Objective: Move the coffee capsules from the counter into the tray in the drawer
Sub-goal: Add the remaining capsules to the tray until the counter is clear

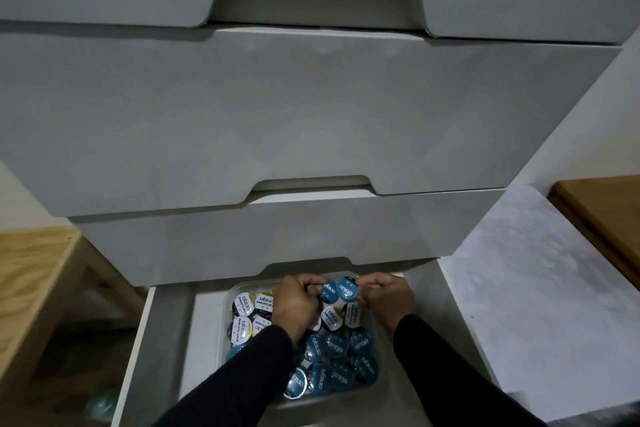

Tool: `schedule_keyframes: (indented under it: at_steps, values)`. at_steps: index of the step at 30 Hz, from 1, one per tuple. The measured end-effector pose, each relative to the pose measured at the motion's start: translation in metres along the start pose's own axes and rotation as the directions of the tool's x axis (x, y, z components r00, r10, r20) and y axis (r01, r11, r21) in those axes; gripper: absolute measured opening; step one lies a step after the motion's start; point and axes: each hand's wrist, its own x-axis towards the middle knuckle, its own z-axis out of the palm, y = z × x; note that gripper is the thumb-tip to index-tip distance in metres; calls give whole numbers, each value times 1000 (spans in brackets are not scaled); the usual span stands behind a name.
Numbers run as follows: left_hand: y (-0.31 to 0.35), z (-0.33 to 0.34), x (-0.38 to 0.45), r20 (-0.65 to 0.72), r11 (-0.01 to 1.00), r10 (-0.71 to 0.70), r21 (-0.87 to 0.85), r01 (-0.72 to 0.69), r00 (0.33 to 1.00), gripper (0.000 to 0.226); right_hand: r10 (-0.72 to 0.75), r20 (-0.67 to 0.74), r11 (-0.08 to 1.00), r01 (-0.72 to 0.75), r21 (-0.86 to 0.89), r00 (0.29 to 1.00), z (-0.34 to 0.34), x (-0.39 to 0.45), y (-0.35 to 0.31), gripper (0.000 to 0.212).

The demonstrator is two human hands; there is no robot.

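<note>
Low light, grey-white drawer unit (pixel 311 114) filling most of the view: 3 closed fronts stacked above, each with a cut-out handle notch, and the bottom drawer (pixel 166 340) pulled open toward the person. Inside it sits a clear plastic tray (pixel 231 295), its floor nearly covered with coffee capsules (pixel 329 347), lids up; blue-lidded ones crowd the near half, white-and-gold ones lie at the far left and middle. The left hand (pixel 294 302) hangs over the far end of the tray, fingers curled, pinching a blue capsule (pixel 328 289) by its edge. The right hand (pixel 386 298) mirrors it, fingers curled round the rim of a second blue capsule (pixel 347 288). The 2 held capsules sit side by side, just touching or nearly so, tilted lid-forward above the white ones below. Both arms wear dark sleeves (pixel 446 364). To the left of the unit, a pale wooden frame (pixel 45 274) with something teal and blurred (pixel 102 406) low beneath it. To the right, a grey marbled surface (pixel 540 305), and past that the corner of a darker wooden board (pixel 602 215).
</note>
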Motion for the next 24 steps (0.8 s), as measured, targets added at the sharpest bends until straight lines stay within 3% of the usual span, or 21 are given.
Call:
schedule_keyframes:
  at_steps: [6,12,15,16,18,21,24]
  values:
    - [-7,1,3,-29,993,21,115,-18,999,21,-57,12,995,57,-78,998,3,0,-1,20]
    - [-11,2,4,-3,963,54,263,-52,999,23,-163,-11,940,152,-305,987,13,5,5,28]
    - [-11,2,4,14,948,62,310,-63,998,25,-228,68,884,235,-405,971,15,7,9,33]
    - [-10,2,4,23,939,65,338,-69,998,25,-266,106,840,284,-463,958,14,6,8,31]
    - [-8,1,3,39,916,100,387,-107,994,23,-367,182,687,398,-608,912,15,7,7,6]
    - [-5,-1,-2,59,882,156,442,-166,986,19,-346,264,568,425,-705,900,22,12,25,26]
    - [-3,-5,-9,104,823,234,508,-254,967,22,-290,366,410,460,-788,884,25,6,24,8]
